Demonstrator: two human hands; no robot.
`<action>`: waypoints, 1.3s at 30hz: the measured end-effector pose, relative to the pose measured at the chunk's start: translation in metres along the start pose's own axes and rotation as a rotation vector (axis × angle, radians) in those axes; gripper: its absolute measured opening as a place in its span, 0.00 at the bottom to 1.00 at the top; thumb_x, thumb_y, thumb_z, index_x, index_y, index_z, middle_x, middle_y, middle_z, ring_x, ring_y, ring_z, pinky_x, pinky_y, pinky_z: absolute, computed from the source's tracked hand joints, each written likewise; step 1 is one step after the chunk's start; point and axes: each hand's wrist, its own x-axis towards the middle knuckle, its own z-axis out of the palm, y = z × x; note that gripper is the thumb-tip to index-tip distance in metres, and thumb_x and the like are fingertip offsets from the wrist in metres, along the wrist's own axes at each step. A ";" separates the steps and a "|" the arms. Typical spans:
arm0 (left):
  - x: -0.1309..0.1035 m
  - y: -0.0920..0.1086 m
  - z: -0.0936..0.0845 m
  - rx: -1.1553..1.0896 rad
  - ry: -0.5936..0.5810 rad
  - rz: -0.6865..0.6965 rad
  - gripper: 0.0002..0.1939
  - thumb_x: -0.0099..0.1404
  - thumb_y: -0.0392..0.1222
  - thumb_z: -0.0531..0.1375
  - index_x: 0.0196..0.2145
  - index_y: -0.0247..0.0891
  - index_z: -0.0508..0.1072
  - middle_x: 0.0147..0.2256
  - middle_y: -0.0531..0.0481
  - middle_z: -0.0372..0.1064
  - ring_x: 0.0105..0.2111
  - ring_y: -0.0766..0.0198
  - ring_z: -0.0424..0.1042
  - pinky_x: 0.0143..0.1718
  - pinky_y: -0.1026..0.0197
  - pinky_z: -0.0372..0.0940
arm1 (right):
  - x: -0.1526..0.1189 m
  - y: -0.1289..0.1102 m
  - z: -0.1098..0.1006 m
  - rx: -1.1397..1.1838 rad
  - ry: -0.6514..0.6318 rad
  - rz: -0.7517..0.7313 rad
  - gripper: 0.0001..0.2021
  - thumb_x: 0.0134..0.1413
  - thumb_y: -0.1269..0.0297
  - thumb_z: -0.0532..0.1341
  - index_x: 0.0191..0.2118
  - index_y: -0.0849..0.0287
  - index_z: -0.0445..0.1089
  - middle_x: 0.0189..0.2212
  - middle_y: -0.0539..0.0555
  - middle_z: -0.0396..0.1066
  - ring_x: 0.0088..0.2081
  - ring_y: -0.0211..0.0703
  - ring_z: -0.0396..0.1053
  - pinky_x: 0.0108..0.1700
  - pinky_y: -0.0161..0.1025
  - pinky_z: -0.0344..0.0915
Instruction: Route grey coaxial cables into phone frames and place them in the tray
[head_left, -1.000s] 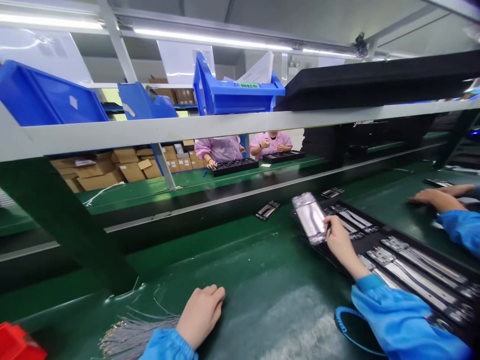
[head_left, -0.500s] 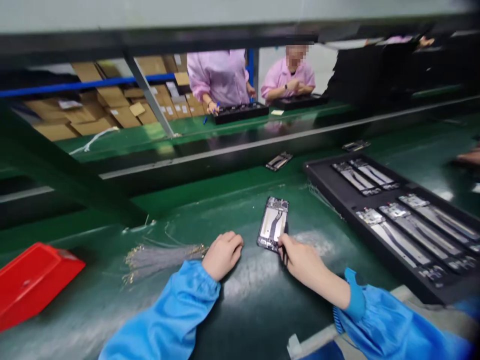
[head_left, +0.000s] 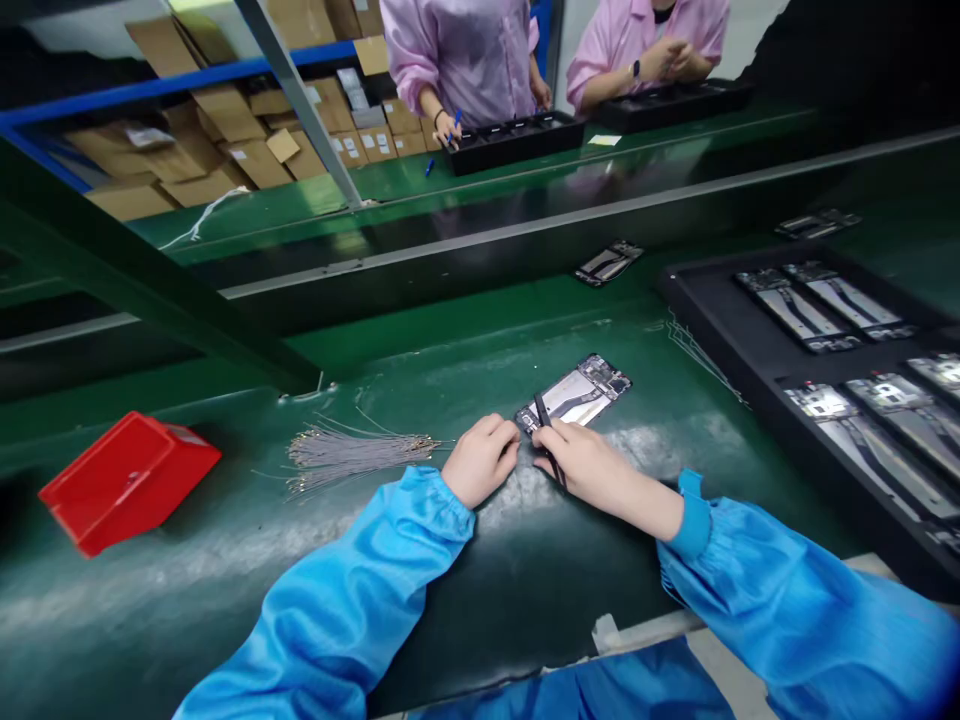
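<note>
Lining the green counter: red plastic bin; thin grey wires; left hand, curled, grip unclear; opened black-and-silver phone, lying flat by the hands; right hand gripping slim black tweezers; black tray of similar phones.

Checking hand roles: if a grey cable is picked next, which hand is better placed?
Left, likely: the left hand is beside the cable bundle; the right hand is farther off, holding a black tool at the opened phone.
</note>
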 end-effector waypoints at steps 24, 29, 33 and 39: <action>-0.004 0.004 0.000 0.256 0.042 -0.025 0.08 0.62 0.38 0.50 0.28 0.36 0.67 0.26 0.51 0.63 0.28 0.66 0.63 0.32 0.64 0.58 | 0.024 0.003 -0.005 0.720 0.187 0.172 0.04 0.46 0.71 0.58 0.32 0.61 0.67 0.30 0.51 0.68 0.34 0.39 0.67 0.36 0.37 0.63; -0.004 0.006 -0.001 0.280 0.023 -0.039 0.09 0.62 0.38 0.50 0.28 0.36 0.67 0.26 0.51 0.62 0.28 0.66 0.63 0.31 0.65 0.58 | 0.024 0.007 -0.004 0.871 0.162 0.242 0.03 0.46 0.70 0.57 0.31 0.61 0.66 0.29 0.51 0.68 0.32 0.38 0.68 0.35 0.36 0.66; -0.004 0.007 -0.002 0.302 0.011 -0.027 0.10 0.63 0.38 0.49 0.28 0.36 0.67 0.26 0.51 0.62 0.28 0.66 0.63 0.31 0.65 0.58 | 0.024 0.008 -0.003 0.903 0.164 0.253 0.03 0.46 0.70 0.58 0.30 0.61 0.66 0.29 0.50 0.68 0.32 0.38 0.68 0.36 0.37 0.66; -0.004 0.008 -0.002 0.303 -0.012 -0.029 0.11 0.63 0.39 0.48 0.28 0.36 0.67 0.26 0.50 0.62 0.29 0.66 0.63 0.32 0.64 0.59 | 0.024 0.008 -0.002 0.943 0.170 0.267 0.03 0.46 0.70 0.58 0.30 0.61 0.66 0.29 0.50 0.67 0.33 0.39 0.68 0.36 0.38 0.66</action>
